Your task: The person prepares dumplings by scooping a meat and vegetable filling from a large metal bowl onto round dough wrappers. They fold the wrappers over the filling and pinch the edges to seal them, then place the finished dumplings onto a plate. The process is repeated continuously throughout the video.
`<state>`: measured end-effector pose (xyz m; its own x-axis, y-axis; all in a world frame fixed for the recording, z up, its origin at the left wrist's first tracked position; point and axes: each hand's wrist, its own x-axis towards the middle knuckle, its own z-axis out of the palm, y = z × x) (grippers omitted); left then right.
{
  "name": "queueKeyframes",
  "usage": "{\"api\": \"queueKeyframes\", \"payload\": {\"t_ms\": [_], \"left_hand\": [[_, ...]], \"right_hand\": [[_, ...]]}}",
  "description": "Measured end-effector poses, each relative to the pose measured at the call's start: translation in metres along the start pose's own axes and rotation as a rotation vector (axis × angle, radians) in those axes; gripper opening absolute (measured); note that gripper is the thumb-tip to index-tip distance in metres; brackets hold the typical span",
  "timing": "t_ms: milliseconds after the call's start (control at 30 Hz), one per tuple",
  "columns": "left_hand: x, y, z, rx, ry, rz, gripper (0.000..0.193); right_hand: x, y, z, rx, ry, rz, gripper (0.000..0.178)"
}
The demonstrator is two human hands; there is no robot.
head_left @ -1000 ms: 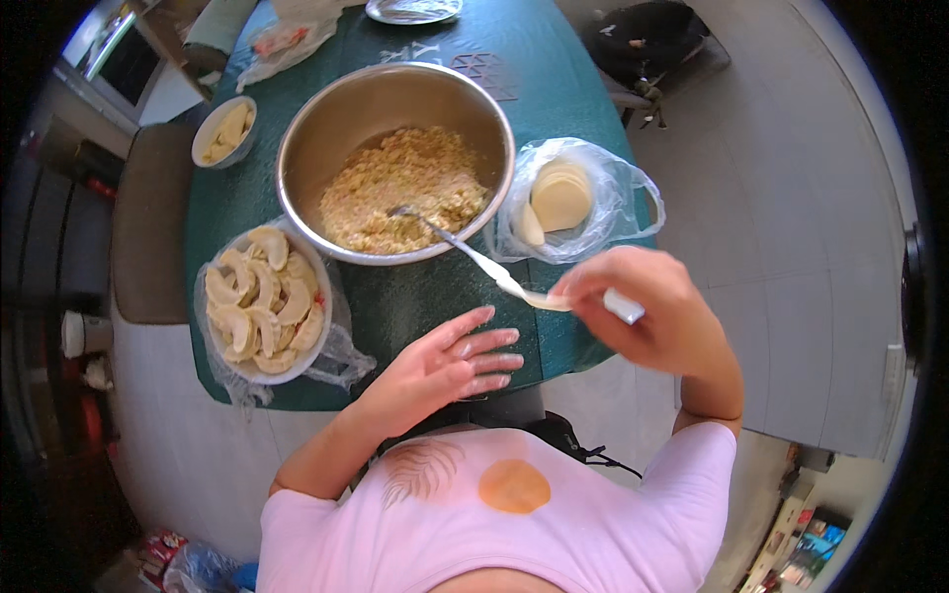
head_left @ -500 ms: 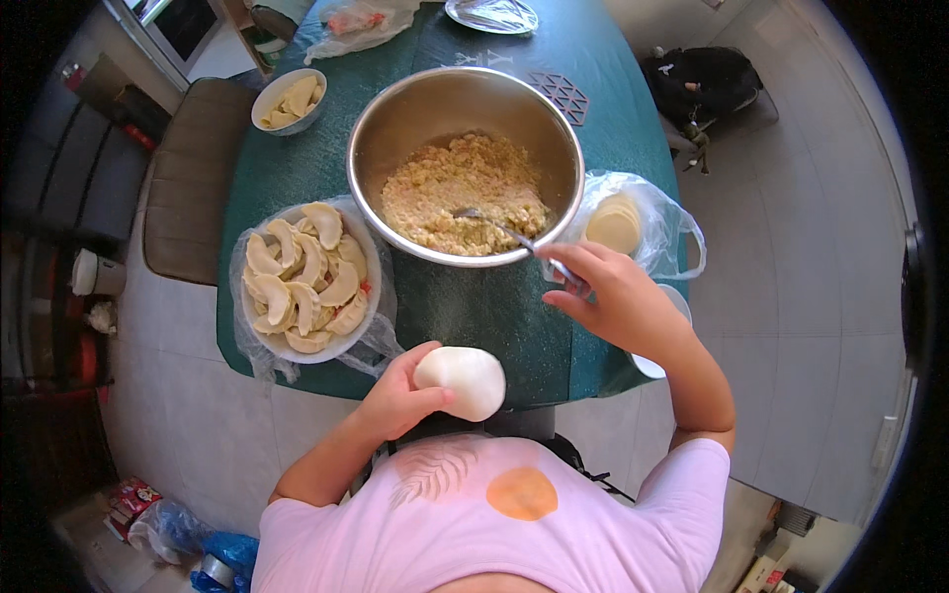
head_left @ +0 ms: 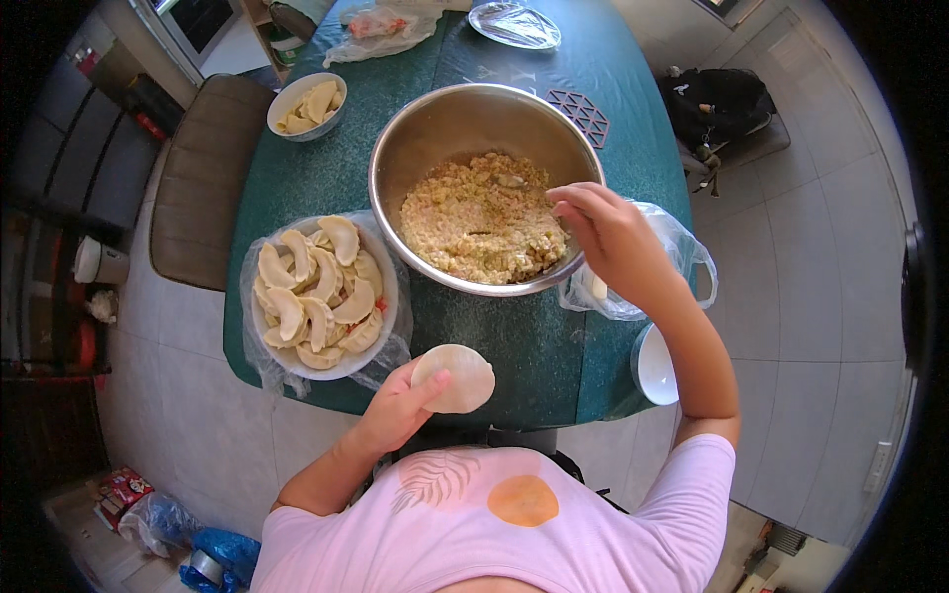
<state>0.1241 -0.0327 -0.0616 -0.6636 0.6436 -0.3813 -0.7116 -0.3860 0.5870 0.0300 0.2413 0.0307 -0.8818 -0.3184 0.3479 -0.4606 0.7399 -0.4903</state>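
- At the far left of the bench (head_left: 554,356), a white bowl (head_left: 321,375) is heaped with crescent dumplings (head_left: 321,272), and clear plastic is spread beneath it.
- Behind it, a smaller bowl (head_left: 318,131) is filled with pale folded dough pieces (head_left: 314,102).
- At the front edge, a round dough wrapper (head_left: 459,381) is held by the left hand (head_left: 400,407). Its left side is pinched with the thumb laid on top; the fingers are mostly hidden underneath, closed to little more than the sheet's thickness. The wrapper can be judged light, soft and easily torn or stretched, so it is best supported from below and gripped gently near the rim.
- Beyond the wrapper, a large metal bowl (head_left: 455,114) is partly filled with crumbly, moist-looking filling (head_left: 474,217). The filling is likely to be loose and better scooped than pinched.
- Over that bowl's right rim, the right hand (head_left: 625,242) is raised with its fingers bent together. The gap between them is hidden, and whether anything is held cannot be told.
- Beside the bowl, a clear plastic bag (head_left: 668,229) is partly covered by the right forearm.
- Nearer the front, a white cup-like bowl (head_left: 653,368) is placed by the bench's right edge.
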Motion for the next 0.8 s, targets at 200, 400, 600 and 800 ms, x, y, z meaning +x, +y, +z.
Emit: {"api": "queueKeyframes", "payload": {"t_ms": [200,400,600,800], "left_hand": [[-0.002,0.003,-0.006,0.042,0.057,-0.003,0.038],[-0.001,0.002,-0.012,-0.077,0.118,0.033,0.038],[0.007,0.015,-0.002,0.03,0.16,0.181,0.044],[0.014,0.039,0.008,0.125,0.09,0.346,0.046]], "right_hand": [[-0.015,-0.027,0.008,0.156,-0.049,-0.08,0.012],[-0.03,-0.04,-0.003,0.221,-0.044,-0.137,0.016],[-0.042,-0.041,0.005,0.482,0.005,0.106,0.015],[-0.047,-0.044,0.016,0.481,-0.001,0.022,0.015]]}}
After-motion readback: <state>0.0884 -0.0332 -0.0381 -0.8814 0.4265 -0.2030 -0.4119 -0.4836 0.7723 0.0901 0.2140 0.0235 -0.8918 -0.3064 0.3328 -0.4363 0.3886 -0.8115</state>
